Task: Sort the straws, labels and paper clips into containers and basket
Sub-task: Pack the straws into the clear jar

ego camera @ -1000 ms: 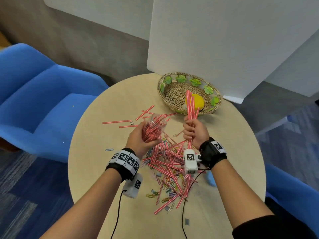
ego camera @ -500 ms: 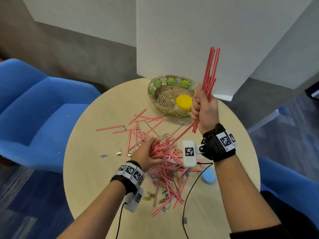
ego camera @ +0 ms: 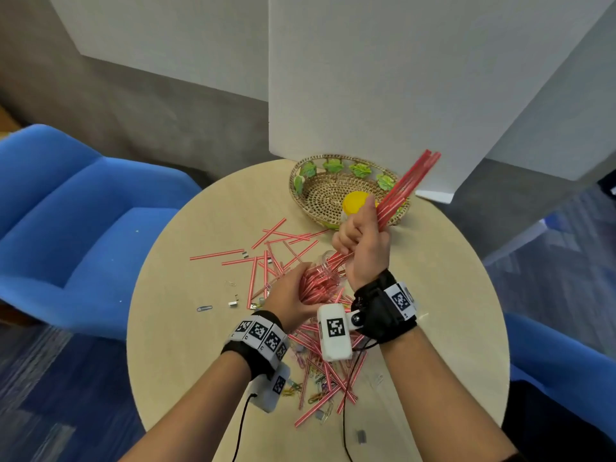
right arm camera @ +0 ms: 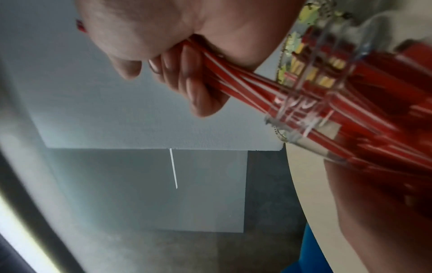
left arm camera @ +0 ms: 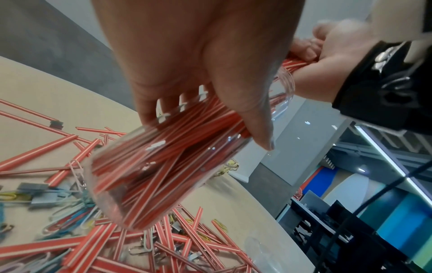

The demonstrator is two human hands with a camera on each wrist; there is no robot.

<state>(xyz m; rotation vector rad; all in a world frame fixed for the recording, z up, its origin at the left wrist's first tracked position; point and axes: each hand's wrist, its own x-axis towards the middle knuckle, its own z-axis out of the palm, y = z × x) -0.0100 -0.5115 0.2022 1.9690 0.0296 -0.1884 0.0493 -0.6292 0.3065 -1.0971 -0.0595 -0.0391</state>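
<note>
The right hand [ego camera: 361,243] is fisted round a bundle of straws [ego camera: 405,185] whose long axis runs diagonally — free ends toward the upper right of the frame over the basket [ego camera: 301,181], lower ends pointing down-left into the mouth of the clear jar [ego camera: 321,280]. The left hand [ego camera: 290,300] wraps that jar at frame centre, tilted above the bench [ego camera: 186,328] with its mouth turned toward the right hand; in the left wrist view the jar [left arm camera: 163,166] is already packed with straws. Bundle and jar lie nearly along one line, the hands close together, so the push likely runs down-left along the straws' length. Loose straws [ego camera: 216,254] and paper clips [ego camera: 204,308] lie scattered below.
</note>
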